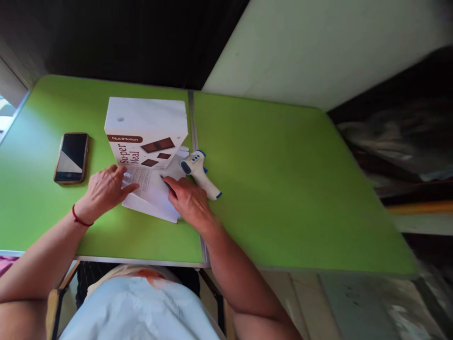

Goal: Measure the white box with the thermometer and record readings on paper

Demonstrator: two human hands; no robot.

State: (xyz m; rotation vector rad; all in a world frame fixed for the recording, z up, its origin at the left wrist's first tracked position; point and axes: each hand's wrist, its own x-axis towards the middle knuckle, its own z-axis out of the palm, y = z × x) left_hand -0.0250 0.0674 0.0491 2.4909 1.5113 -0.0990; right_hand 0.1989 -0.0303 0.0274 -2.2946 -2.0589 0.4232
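Note:
A white carton (146, 115) printed "NutriMotion" stands on the green table, with white paper (150, 203) in front of its base. Small lines of text cover part of the top sheet. My left hand (108, 189) lies at the sheet's left edge, close to the carton's lower corner, its thumb spread over the paper. In my right hand (191, 200) is a dark pen (169, 186), gripped with its tip over the text. Just beyond that hand lies a white and blue infrared thermometer (201, 174), partly overlapping the paper in view.
A phone (71, 158) in a brown case lies to the left of the carton. The green table (283, 189) has a metal seam (193, 123) running across it. Behind stand a dark panel (123, 42) and a pale wall (300, 47); blurred shelving (417, 208) is on the right.

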